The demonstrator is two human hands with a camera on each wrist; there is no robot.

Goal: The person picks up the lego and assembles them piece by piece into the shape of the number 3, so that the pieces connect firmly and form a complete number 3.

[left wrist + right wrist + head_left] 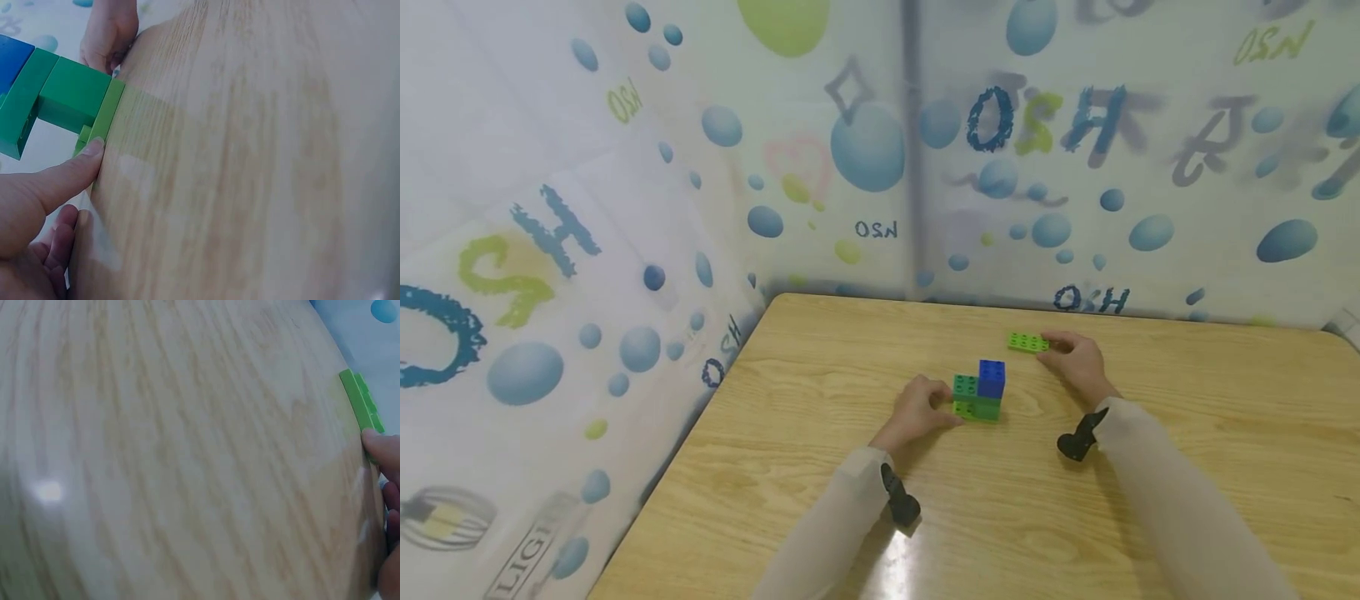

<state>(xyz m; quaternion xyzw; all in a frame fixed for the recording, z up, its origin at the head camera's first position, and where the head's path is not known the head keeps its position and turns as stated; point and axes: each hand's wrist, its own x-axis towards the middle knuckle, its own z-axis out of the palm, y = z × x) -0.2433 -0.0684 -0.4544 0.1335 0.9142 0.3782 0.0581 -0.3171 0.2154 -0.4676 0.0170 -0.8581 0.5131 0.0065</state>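
Observation:
A small stack of toy building bricks [976, 392] stands on the table, with a light green base, green bricks above and a blue brick [992, 379] on top at the right. My left hand [917, 408] holds the stack's left end low down. In the left wrist view its thumb [69, 178] lies against the edge of the light green base [107, 109]. Farther back and to the right, a flat light green brick [1026, 342] lies studs up. My right hand [1075, 362] pinches its right end; the thumb shows against its side in the right wrist view.
The wooden table [820, 367] runs back to a wall covering [880, 250] printed with blue and green spots and letters. More of this covering stands along the table's left edge. Dark bands [1082, 435] sit on both wrists.

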